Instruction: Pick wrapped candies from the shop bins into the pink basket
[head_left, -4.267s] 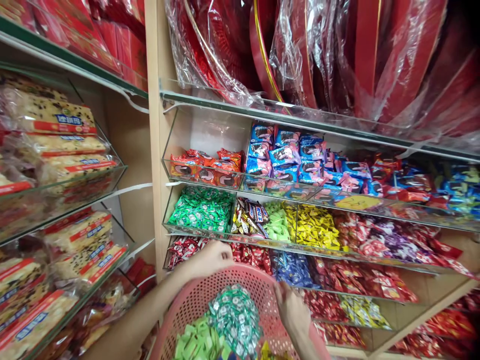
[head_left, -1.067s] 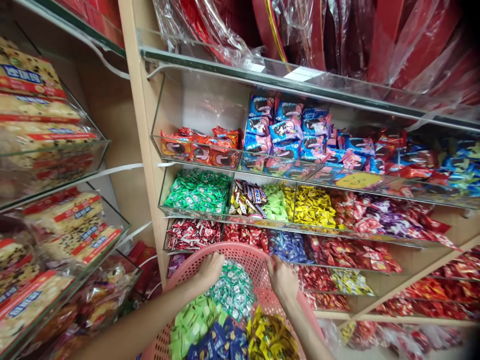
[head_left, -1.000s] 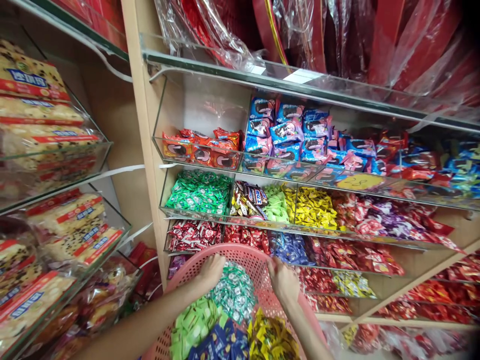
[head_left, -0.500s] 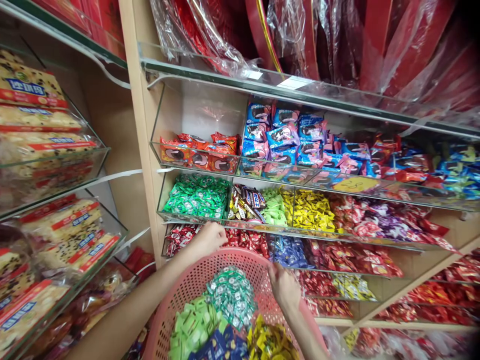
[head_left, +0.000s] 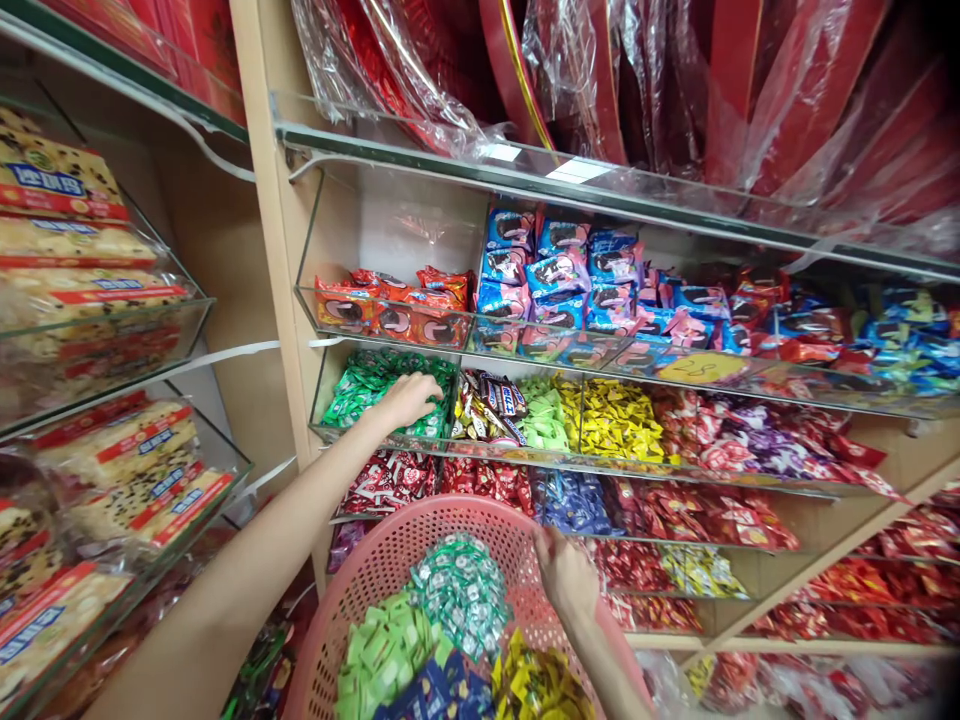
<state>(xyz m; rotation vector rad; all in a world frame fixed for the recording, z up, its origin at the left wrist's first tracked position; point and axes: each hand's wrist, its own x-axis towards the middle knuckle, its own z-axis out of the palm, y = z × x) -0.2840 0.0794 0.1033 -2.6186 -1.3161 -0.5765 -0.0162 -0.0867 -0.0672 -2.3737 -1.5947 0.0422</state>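
My left hand [head_left: 409, 402] is over the glass bin of green-wrapped candies [head_left: 367, 385] on the shelf, at the bin's right side. Its fingers are loosely bent and slightly apart, and no candy shows in them. Below it, a pink perforated plastic basket [head_left: 352, 580] is gripped at its right rim by my right hand [head_left: 566, 575], fingers closed. Inside the basket lie separate piles: silvery green candies [head_left: 459, 595], light green packets [head_left: 386, 655], dark blue packets [head_left: 442, 690] and yellow packets [head_left: 536, 680].
Beside the green bin are bins of brown-wrapped bars [head_left: 491, 405], light green sweets [head_left: 544, 415] and yellow sweets [head_left: 619, 420]. Glass shelf fronts [head_left: 450, 335] run across above. Blue snack packs [head_left: 555, 270] stand higher up. Packaged puffed cakes [head_left: 112, 440] fill shelves at left, past a wooden upright [head_left: 270, 230].
My left hand has moved up from near the basket's far rim to the green candies, its fingers loosening from a closed shape. My right hand stays on the basket rim.
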